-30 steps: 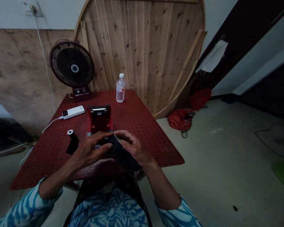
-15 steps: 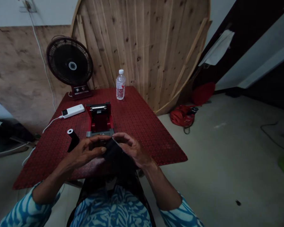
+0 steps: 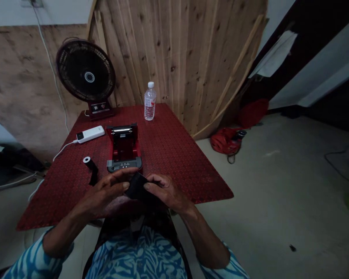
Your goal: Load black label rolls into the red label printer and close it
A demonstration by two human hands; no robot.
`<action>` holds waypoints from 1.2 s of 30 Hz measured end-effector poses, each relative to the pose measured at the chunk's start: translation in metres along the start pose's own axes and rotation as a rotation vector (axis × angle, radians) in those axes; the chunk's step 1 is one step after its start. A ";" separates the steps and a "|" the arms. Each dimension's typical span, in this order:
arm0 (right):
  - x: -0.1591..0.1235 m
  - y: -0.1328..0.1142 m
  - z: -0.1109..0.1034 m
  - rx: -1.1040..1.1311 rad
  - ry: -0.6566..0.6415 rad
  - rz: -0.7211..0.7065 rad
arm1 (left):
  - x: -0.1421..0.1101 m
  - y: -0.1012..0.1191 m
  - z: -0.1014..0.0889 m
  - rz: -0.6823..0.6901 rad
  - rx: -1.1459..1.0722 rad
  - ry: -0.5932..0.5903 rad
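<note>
Both my hands are held low over the near edge of the table. My left hand (image 3: 104,192) curls its fingertips against a black rolled strip (image 3: 137,186), and my right hand (image 3: 165,190) pinches the strip's other side. Just beyond my fingers stands a small open printer (image 3: 123,149) with a red interior and a grey front. To the left of my left hand lies a black roll with a white core (image 3: 90,167), its loose end trailing toward me. Part of the strip in my hands is hidden by my fingers.
The red patterned table (image 3: 168,155) also holds a white power bank (image 3: 90,134) with a cable, a water bottle (image 3: 150,101) and a black desk fan (image 3: 85,71). Behind stands a round wooden board (image 3: 177,50). A red bag (image 3: 224,141) lies on the floor.
My hands have dropped slightly toward me, leaving the printer's front uncovered. The black strip looks more compact between my fingers. The view has tilted a little.
</note>
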State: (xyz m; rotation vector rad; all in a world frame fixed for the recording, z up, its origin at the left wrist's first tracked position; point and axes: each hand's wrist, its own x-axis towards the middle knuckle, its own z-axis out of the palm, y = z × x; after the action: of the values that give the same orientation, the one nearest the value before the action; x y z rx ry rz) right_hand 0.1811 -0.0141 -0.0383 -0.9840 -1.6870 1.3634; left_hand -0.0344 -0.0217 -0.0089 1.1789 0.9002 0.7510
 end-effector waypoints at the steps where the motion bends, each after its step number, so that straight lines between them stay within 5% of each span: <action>1: 0.000 0.000 0.000 -0.002 0.004 0.001 | 0.000 -0.003 0.000 0.004 -0.009 -0.018; 7: 0.000 -0.005 0.005 -0.117 0.014 -0.038 | -0.003 -0.002 0.007 0.084 0.176 0.048; 13: 0.004 -0.011 0.014 -0.362 0.046 -0.189 | -0.002 -0.004 0.017 0.132 0.215 0.263; 18: -0.003 -0.013 0.013 -0.608 0.290 -0.344 | -0.002 -0.012 0.010 0.095 0.010 0.207; 22: -0.029 -0.020 0.018 -0.629 0.539 -0.444 | -0.001 -0.014 0.009 0.152 -0.052 0.333; 25: -0.044 -0.017 0.031 -0.586 0.434 -0.422 | -0.002 -0.011 0.016 0.156 -0.061 0.395; 32: -0.038 0.001 0.052 -0.207 -0.022 0.006 | -0.008 -0.001 0.033 0.158 -0.014 0.465; 36: -0.032 -0.002 0.056 0.150 0.039 0.076 | -0.009 -0.006 0.033 0.160 0.021 0.456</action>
State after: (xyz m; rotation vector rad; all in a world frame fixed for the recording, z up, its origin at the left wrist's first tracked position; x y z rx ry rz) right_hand 0.1445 -0.0668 -0.0479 -0.9902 -1.5082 1.4873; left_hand -0.0088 -0.0452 -0.0083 1.1257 1.1990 1.1724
